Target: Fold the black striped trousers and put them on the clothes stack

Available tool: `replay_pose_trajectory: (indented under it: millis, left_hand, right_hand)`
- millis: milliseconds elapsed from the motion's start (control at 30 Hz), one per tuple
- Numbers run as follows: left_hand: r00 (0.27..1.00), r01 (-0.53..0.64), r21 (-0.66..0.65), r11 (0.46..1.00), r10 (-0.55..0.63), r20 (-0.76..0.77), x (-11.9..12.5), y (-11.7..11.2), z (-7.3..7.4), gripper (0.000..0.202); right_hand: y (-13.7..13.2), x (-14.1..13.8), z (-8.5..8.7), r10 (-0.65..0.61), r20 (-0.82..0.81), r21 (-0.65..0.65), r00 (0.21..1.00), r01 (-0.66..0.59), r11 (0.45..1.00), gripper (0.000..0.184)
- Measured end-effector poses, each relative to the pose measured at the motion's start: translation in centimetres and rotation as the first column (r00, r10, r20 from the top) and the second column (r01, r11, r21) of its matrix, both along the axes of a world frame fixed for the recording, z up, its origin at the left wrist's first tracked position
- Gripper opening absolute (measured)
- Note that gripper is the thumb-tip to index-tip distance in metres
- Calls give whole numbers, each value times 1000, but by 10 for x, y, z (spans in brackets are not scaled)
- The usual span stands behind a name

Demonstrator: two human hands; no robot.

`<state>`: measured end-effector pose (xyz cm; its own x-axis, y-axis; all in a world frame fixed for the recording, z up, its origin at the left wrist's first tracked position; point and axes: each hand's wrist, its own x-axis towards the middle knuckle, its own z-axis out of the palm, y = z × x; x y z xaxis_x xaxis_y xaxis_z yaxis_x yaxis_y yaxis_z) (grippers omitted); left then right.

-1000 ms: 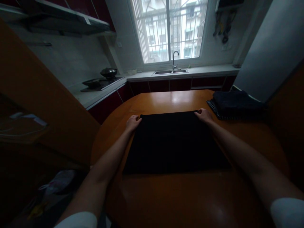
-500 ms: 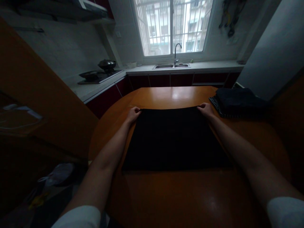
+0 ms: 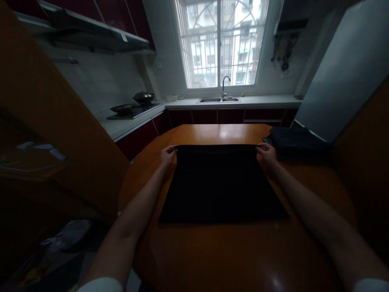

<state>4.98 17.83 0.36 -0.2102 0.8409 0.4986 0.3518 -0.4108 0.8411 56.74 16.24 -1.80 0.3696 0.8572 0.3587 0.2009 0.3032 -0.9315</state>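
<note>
Two pale sleeves are closest, and bare arms reach out from them over a shiny brown wooden surface. A black cloth lies spread out on the middle of it, with its near edge flat and almost straight. At the far edge, the left grip is pinched on the left corner, thumb and fingers together on the cloth. The right grip pinches the right corner the same way. The far edge runs nearly straight between them; I can't tell if it is lifted off the wood.

Just past the right grip sits a pile of dark folded clothes, with a stripy bit peeking out. Farther off, on the left, a shiny pan sits on a black stove. Then I see a metal sink, a bendy tap and a big bright window with bars.
</note>
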Motion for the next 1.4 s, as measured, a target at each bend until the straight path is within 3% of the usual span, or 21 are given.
replay_pose_trajectory:
  millis: [200,333,433,533,700,867,1067,1300,1400]
  left_hand:
    - [1000,-20,56,998,20,-5,0,-47,37,52]
    - [994,-4,93,996,14,-112,-14,-95,51,48]
    - [972,12,76,997,7,-236,-29,-141,51,41]
    - [938,48,30,998,-35,-344,-38,-189,43,32]
    - [854,221,-57,974,-221,-471,-39,-246,19,20]
    - [791,289,-102,952,-297,-535,-38,-260,5,18]
    - [846,243,-97,965,-260,-466,-39,-268,9,16]
    - [758,294,-237,926,-377,-533,-43,-273,1,16]
    - [728,307,-300,903,-425,-537,-47,-276,4,18]
  right_hand:
    - [-55,18,32,69,45,96,997,-73,993,44]
    - [-105,33,50,77,190,84,979,-95,992,45]
    - [-147,42,56,107,323,62,940,-134,989,45]
    - [-189,45,56,205,470,38,858,-252,967,39]
    - [-233,47,33,333,613,7,717,-426,905,26]
    - [-240,55,9,353,732,-40,582,-482,876,21]
    - [-247,58,14,259,683,27,682,-378,925,25]
    - [-256,54,4,426,692,-194,583,-418,888,29]
    - [-259,54,9,479,677,-251,559,-436,864,30]
